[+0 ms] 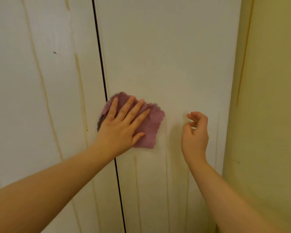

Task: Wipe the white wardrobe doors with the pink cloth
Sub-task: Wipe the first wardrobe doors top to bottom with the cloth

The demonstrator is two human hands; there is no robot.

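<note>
A wall [274,98] painted pale yellow-green is located immediately to the right of the wardrobe [175,47]. The wall surface is plain and matte. A faint vertical line [243,64] is visible on it, close to the wardrobe's right edge. A small dark mark [236,161] is found lower down, just beside that edge. The area is lit by warm, diffuse light.
</note>
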